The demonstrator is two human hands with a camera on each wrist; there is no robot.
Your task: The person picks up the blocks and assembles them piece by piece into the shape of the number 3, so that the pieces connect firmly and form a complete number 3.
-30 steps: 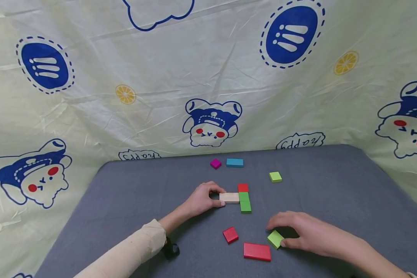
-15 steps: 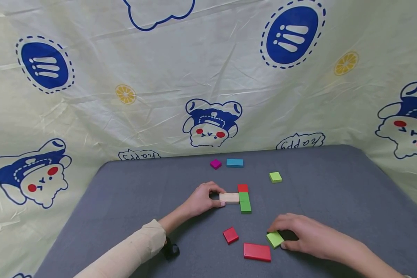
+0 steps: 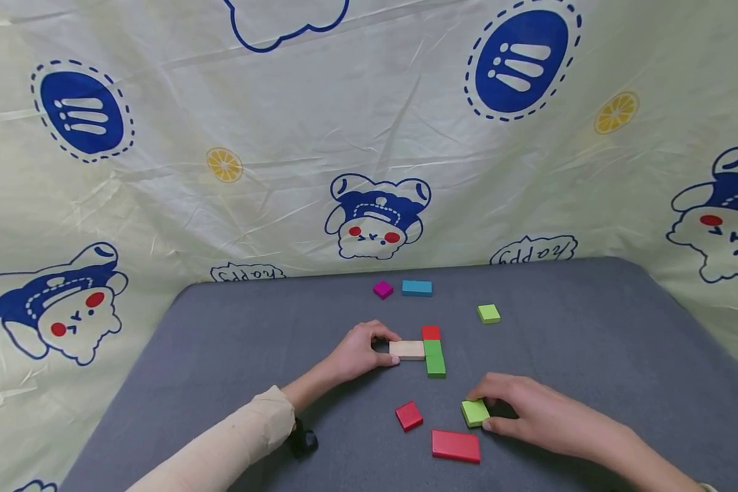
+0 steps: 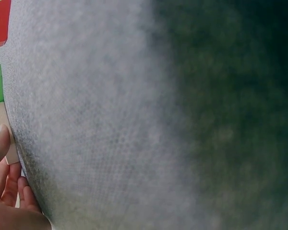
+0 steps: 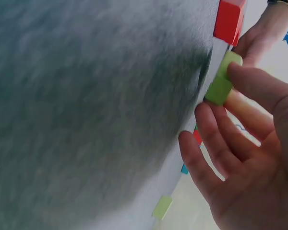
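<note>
My left hand (image 3: pixel 359 352) pinches the left end of a plain wooden block (image 3: pixel 407 350) between thumb and fingers. That block's right end meets a green block (image 3: pixel 433 348). A second green block (image 3: pixel 435 367) lies just nearer, and a red block (image 3: pixel 430 333) sits at the far end of this short column. With thumb and fingertips, my right hand (image 3: pixel 535 413) grips a lime-green square block (image 3: pixel 475 414) low over the table; the right wrist view shows the thumb over the lime block (image 5: pixel 219 91).
Near the right hand lie a red square block (image 3: pixel 409 415) and a larger red rectangular block (image 3: pixel 456 446). Farther back are a magenta block (image 3: pixel 383 290), a blue block (image 3: pixel 417 288) and another lime-green block (image 3: pixel 488 313). A printed curtain (image 3: pixel 369 137) hangs behind the grey table (image 3: pixel 252 328).
My right hand's fingers have come in onto the lime-green block, and hand and block have moved left and slightly away. The left hand stays on the wooden block.
</note>
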